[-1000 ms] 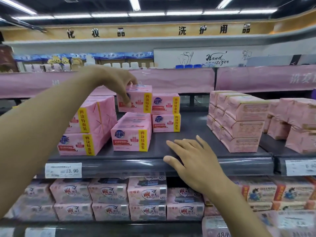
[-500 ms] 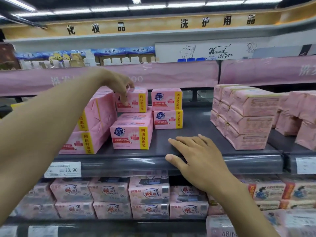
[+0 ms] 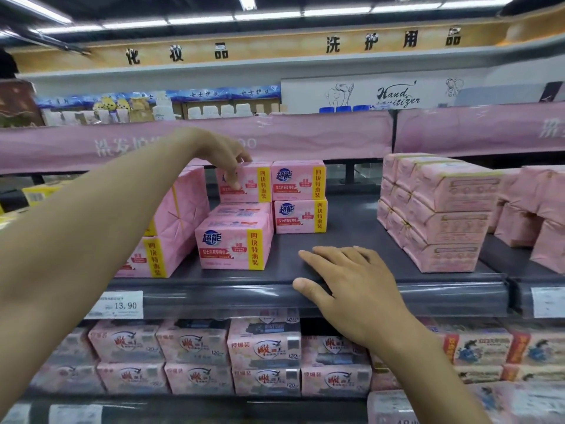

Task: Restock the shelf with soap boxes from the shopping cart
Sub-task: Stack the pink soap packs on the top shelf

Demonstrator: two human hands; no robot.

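Note:
My left hand [image 3: 224,157] reaches over the dark grey shelf [image 3: 351,228] and holds a pink soap box [image 3: 250,183], fingers on its top and thumb on its front face. That box sits on another one at the back, level with the upper box of a two-high stack [image 3: 301,198] just to its right. One more pink soap box [image 3: 234,246] stands alone at the front. My right hand [image 3: 351,286] lies flat on the shelf's front lip, fingers spread, holding nothing. The shopping cart is out of view.
A taller pile of pink boxes [image 3: 171,228] stands at the left, partly behind my forearm. Wrapped pink packs [image 3: 440,209] are stacked at the right. A 13.90 price tag [image 3: 117,304] sits on the lip. The shelf below [image 3: 263,347] is packed with pink soap packs.
My left hand has carried the soap box back and right until it sits beside the upper box of the right stack. My right hand stays on the shelf lip.

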